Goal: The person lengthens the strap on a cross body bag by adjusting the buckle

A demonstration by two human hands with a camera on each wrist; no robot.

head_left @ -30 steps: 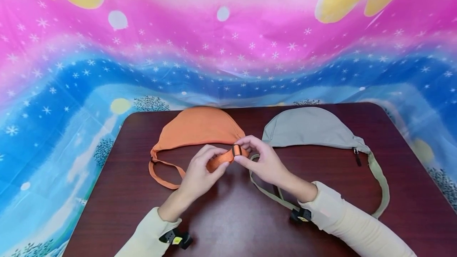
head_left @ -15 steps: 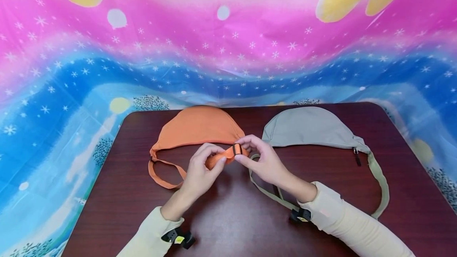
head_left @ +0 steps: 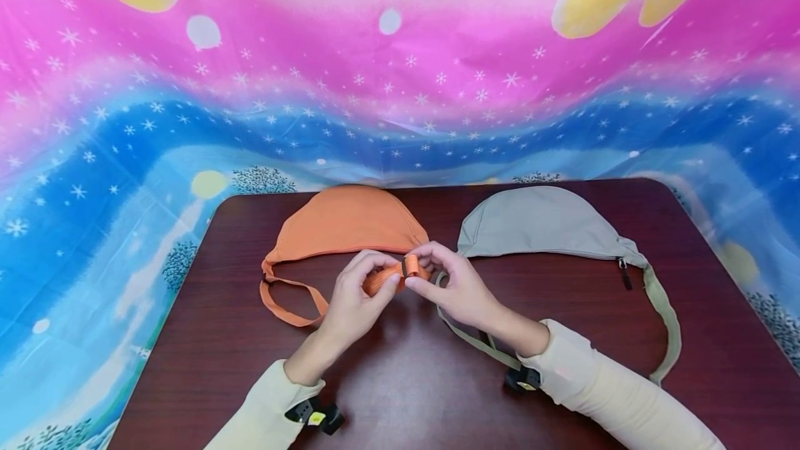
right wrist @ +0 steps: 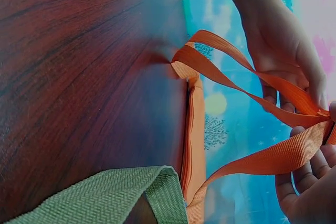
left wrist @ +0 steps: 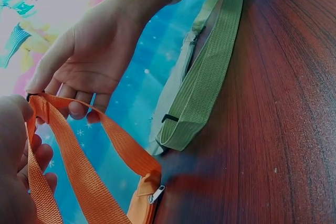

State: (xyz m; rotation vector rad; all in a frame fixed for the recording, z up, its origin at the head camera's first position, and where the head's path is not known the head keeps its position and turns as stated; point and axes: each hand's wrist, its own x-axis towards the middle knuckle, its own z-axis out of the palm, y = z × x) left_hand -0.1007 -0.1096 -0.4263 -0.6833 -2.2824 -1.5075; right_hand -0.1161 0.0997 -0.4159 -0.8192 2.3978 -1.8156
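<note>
An orange waist bag [head_left: 353, 224] lies flat on the table, its orange strap [right wrist: 262, 156] lifted off the surface in loops. Around the black slider buckle [head_left: 405, 267], both hands meet. My left hand [head_left: 350, 297] pinches the webbing between thumb and fingers just left of that buckle. From the other side, my right hand [head_left: 462, 290] pinches the strap at the buckle with thumb and fingertips. The left wrist view shows the strap running down from the fingers to the bag's end, beside a silver zipper pull [left wrist: 156, 194].
A grey waist bag [head_left: 540, 224] lies to the right on the dark red wooden table [head_left: 400, 394]. Its green strap [head_left: 664, 311] curves toward the front, partly under my right forearm. A printed cloth [head_left: 400, 89] hangs behind the table's back edge.
My right hand has shifted slightly left and the buckle has moved left with it, so the hands are closer together. The left hand has re-gripped the strap slightly. Both bags stay where they were.
</note>
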